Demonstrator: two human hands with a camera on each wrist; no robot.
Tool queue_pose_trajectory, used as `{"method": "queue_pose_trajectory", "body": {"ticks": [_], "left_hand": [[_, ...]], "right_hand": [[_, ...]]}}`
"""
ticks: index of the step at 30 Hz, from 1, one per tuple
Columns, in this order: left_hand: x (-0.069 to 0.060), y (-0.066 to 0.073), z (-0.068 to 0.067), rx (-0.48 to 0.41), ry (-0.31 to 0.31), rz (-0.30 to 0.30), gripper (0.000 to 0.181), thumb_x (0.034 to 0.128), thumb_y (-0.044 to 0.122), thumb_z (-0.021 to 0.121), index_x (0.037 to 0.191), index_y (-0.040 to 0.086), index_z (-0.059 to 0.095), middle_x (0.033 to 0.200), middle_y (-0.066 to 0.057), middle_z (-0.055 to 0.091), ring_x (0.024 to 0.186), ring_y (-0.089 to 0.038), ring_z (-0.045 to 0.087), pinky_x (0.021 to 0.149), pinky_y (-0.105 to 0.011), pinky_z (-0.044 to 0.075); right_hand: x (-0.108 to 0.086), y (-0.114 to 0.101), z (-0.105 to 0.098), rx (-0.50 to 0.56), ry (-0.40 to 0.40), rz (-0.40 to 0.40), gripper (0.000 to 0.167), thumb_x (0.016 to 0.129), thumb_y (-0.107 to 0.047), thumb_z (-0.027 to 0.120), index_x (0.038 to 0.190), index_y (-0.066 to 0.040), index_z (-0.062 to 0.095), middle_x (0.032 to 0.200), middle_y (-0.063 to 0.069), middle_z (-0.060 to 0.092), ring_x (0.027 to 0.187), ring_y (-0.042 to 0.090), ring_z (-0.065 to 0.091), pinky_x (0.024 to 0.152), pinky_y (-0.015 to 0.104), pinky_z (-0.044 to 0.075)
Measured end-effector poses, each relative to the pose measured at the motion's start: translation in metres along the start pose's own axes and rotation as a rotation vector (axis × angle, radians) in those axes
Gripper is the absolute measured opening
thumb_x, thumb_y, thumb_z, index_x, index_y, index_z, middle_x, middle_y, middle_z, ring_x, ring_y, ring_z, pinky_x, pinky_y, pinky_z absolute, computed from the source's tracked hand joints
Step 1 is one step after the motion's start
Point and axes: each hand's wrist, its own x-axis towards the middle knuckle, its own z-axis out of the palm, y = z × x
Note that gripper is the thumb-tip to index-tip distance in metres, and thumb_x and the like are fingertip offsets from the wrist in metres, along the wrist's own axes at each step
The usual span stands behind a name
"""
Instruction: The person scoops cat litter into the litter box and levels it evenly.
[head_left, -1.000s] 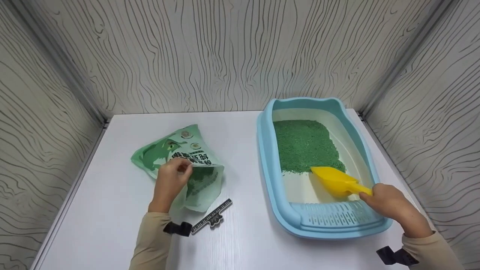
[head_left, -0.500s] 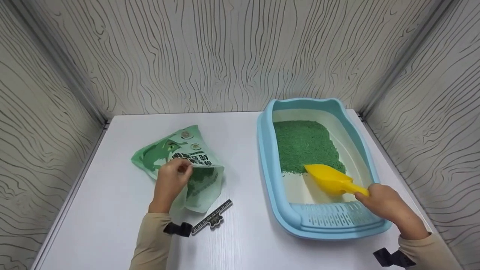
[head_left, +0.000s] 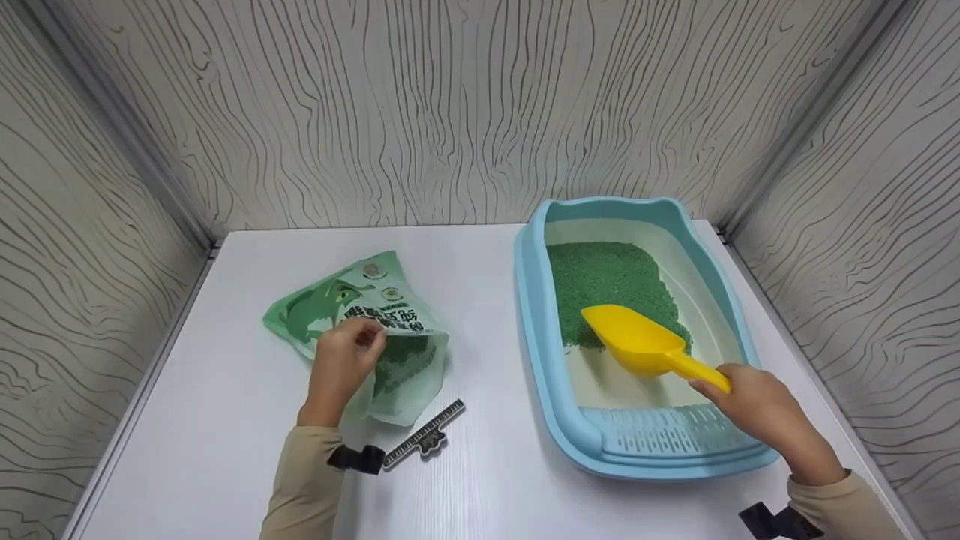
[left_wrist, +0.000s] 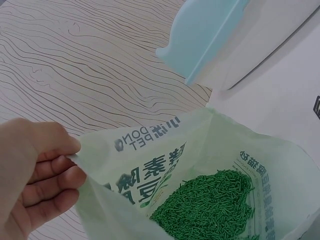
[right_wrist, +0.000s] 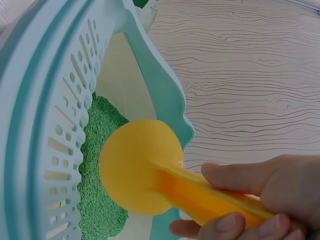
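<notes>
Yellow scoop [head_left: 636, 341] shifted left, bag [head_left: 386, 307] pinched

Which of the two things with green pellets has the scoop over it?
The blue tray on the right: the right hand holds the yellow scoop over it. The pale green bag has no scoop, just the left hand pinching it.

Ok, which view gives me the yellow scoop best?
The head view: it shows the yellow scoop from tip to handle, held by the right hand over the blue tray. The right wrist view shows its rounded bowl and handle close up, partly covered by the hand; the left wrist view doesn't show it.
</notes>
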Motion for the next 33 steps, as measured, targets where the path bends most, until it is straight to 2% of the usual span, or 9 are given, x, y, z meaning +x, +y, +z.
{"method": "queue_pose_trajectory", "body": {"ticks": [5, 8, 18, 24, 33], "left_hand": [[0.000, 0.000, 0.000, -0.008, 0.001, -0.004, 0.004, 0.0812, -0.001, 0.069, 0.079, 0.002, 0.068, 0.075, -0.010, 0.069, 0.065, -0.019, 0.066, 0.059, -0.031, 0.056], [0.001, 0.000, 0.000, -0.018, 0.006, -0.003, 0.004, 0.0810, -0.002, 0.069, 0.079, 0.002, 0.068, 0.074, -0.010, 0.070, 0.065, -0.019, 0.066, 0.059, -0.031, 0.056], [0.002, 0.000, 0.000, -0.030, 0.007, -0.005, 0.004, 0.0804, -0.002, 0.069, 0.079, 0.001, 0.067, 0.073, -0.010, 0.069, 0.063, -0.018, 0.064, 0.058, -0.028, 0.055], [0.002, 0.001, 0.000, -0.024, -0.008, -0.016, 0.003, 0.0827, 0.000, 0.068, 0.080, 0.001, 0.068, 0.075, -0.010, 0.070, 0.065, -0.018, 0.065, 0.059, -0.029, 0.055], [0.001, 0.001, 0.000, -0.018, 0.001, -0.015, 0.004, 0.0813, -0.001, 0.069, 0.079, 0.002, 0.068, 0.075, -0.010, 0.070, 0.065, -0.019, 0.065, 0.059, -0.029, 0.056]], "right_hand": [[0.001, -0.001, 0.004, 0.030, 0.009, -0.039, 0.039, 0.096, -0.031, 0.057, 0.105, 0.007, 0.058, 0.068, 0.002, 0.049, 0.061, 0.015, 0.042, 0.053, 0.025, 0.033], [0.001, -0.002, 0.005, 0.064, -0.003, -0.049, 0.038, 0.096, -0.028, 0.057, 0.110, 0.007, 0.054, 0.071, 0.004, 0.050, 0.062, 0.015, 0.042, 0.053, 0.024, 0.034], [0.000, -0.008, 0.002, 0.133, -0.017, -0.025, 0.036, 0.095, -0.022, 0.059, 0.110, 0.009, 0.046, 0.076, 0.008, 0.051, 0.064, 0.016, 0.045, 0.052, 0.022, 0.040], [-0.003, -0.012, -0.003, 0.190, -0.029, -0.017, 0.036, 0.095, -0.021, 0.058, 0.110, 0.009, 0.046, 0.074, 0.007, 0.051, 0.057, 0.014, 0.049, 0.048, 0.017, 0.042], [-0.008, -0.025, -0.013, 0.206, 0.041, -0.012, 0.033, 0.093, -0.024, 0.060, 0.102, 0.005, 0.049, 0.070, 0.006, 0.057, 0.052, 0.010, 0.048, 0.045, 0.015, 0.040]]}}
